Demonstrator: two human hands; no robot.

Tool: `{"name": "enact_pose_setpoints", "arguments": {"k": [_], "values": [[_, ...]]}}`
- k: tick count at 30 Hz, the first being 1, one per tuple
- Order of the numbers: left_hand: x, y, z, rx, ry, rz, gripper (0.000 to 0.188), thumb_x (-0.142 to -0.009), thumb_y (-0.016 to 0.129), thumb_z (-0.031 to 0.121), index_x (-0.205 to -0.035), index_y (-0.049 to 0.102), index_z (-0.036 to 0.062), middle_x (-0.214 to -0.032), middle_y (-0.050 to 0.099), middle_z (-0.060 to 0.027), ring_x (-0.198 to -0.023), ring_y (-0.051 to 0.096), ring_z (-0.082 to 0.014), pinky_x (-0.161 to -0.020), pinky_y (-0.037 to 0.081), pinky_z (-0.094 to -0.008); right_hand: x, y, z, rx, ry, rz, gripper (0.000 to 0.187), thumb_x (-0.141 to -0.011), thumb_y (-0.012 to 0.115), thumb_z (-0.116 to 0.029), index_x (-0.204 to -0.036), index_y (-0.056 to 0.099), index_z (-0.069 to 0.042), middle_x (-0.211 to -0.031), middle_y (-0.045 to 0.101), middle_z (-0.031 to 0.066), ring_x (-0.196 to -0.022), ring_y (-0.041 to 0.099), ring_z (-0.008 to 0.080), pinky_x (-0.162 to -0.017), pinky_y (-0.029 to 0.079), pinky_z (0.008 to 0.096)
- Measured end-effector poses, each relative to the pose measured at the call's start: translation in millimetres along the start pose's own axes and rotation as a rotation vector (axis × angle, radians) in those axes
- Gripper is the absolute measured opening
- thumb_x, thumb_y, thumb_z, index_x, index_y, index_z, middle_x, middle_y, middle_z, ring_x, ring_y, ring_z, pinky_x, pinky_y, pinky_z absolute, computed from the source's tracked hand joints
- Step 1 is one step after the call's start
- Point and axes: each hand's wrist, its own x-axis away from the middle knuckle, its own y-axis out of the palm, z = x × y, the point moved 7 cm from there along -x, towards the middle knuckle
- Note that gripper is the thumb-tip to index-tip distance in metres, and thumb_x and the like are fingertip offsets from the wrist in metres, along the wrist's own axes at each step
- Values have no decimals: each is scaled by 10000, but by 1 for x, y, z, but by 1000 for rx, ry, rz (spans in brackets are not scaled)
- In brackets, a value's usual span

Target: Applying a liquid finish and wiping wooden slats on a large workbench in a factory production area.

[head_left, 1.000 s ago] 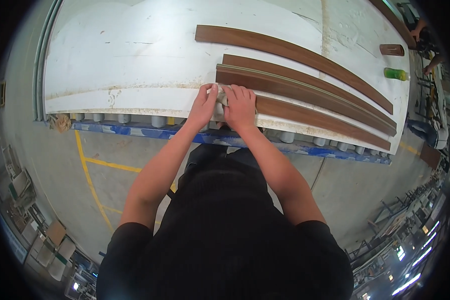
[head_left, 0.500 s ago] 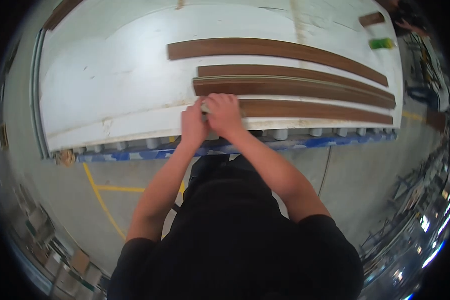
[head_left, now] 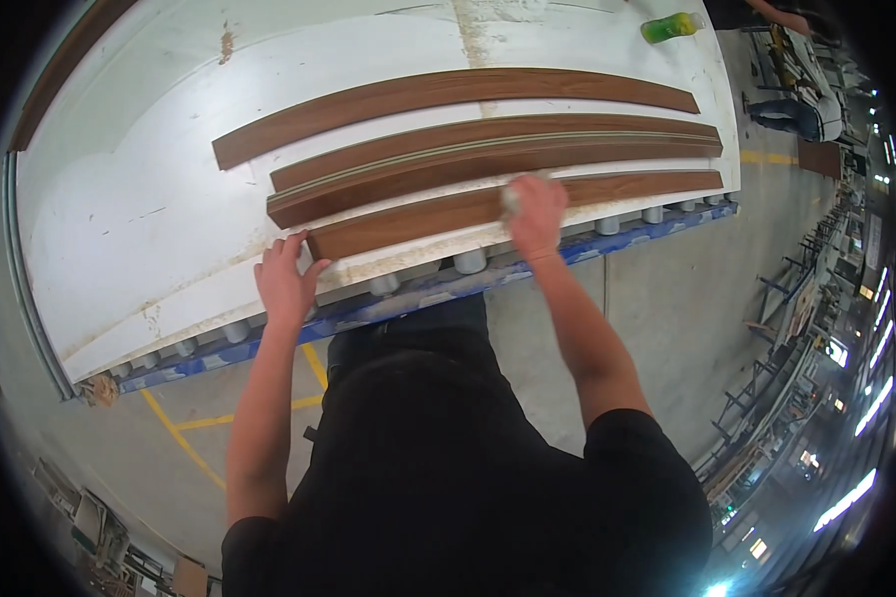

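Note:
The nearest brown wood-look strip (head_left: pixel 408 224) lies along the front of a white-topped table (head_left: pixel 159 224). At its left end is my left hand (head_left: pixel 287 284), thumb by the near corner and fingers by the far corner, gripping across the end. My right hand (head_left: pixel 538 214), a little blurred, is closed and rests on the middle of the same strip. A small pale wad (head_left: pixel 510 202), perhaps a cloth, shows at the left side of its fingers. Just beyond lies a pair of brown profiles (head_left: pixel 498 159) with a light line running along them, and farther back another flat brown strip (head_left: pixel 458 93).
A green bottle (head_left: pixel 671 27) lies at the far right of the tabletop. Grey rollers (head_left: pixel 470 261) and a blue rail (head_left: pixel 408 310) run below its front edge. Another dark brown strip (head_left: pixel 65 70) lies at the far left. A co-worker (head_left: pixel 801 104) is beyond the right edge.
My hands were together at the strip's left end. Now they are apart: the right hand has travelled right along the strip with the pale wad, while the left hand stays at the end.

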Motion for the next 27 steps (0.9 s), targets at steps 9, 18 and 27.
{"name": "enact_pose_setpoints", "arguments": {"k": [9, 18, 27], "values": [[-14, -8, 79, -220, 93, -39, 561, -733, 896, 259, -1227, 657, 140, -1217, 619, -68, -1153, 570, -308, -930, 439, -465, 8, 12, -26, -118, 14, -32, 574, -744, 688, -124, -1315, 632, -158, -1296, 622, 76, -1305, 540, 338, -1189, 288, 609], [-25, 15, 113, -366, 17, -58, 516, -727, 876, 210, -1187, 656, 127, -1179, 646, -60, -1134, 589, -315, -920, 451, -475, 6, -73, 191, -53, 144, 57, 506, -789, 774, -193, -1284, 669, -168, -1313, 620, 139, -1304, 540, 378, -1172, 300, 615], [-40, 22, 122, -438, -63, -127, 484, -693, 892, 184, -1120, 672, 127, -1129, 666, -40, -1120, 611, -300, -936, 445, -462, -6, -31, 93, -333, 96, -253, 261, -716, 815, -134, -956, 727, -182, -1046, 613, 54, -1001, 625, 312, -823, 527, 454]]}}
